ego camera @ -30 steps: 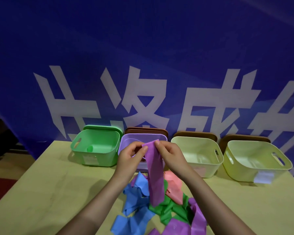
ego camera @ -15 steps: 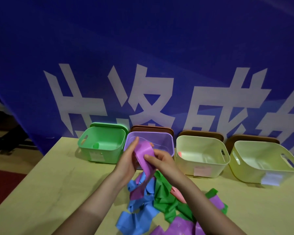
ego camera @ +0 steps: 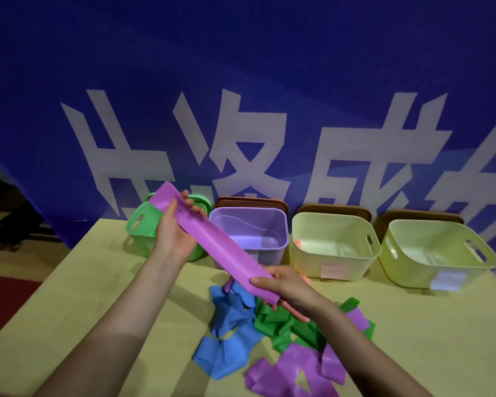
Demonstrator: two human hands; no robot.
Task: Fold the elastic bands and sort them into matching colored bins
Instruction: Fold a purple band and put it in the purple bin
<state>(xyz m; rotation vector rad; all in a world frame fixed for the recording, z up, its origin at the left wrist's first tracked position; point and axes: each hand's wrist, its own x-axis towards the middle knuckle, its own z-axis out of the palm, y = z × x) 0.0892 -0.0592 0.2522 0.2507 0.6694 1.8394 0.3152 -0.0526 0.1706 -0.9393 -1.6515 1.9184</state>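
Stretching a purple band [ego camera: 216,243] taut between the pinching left hand [ego camera: 174,229] and right hand [ego camera: 281,285], the person seems mid-fold; next, bringing the ends together before the purple bin [ego camera: 251,233].

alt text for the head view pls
Two hands, left hand and right hand, hold a purple elastic band stretched flat above a pile of bands on a table, before four bins, one a purple bin.

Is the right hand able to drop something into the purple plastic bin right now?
Probably yes. The right hand is just in front of the open-topped purple plastic bin, with nothing between them, though its fingers hold the long purple elastic band together with the left hand.
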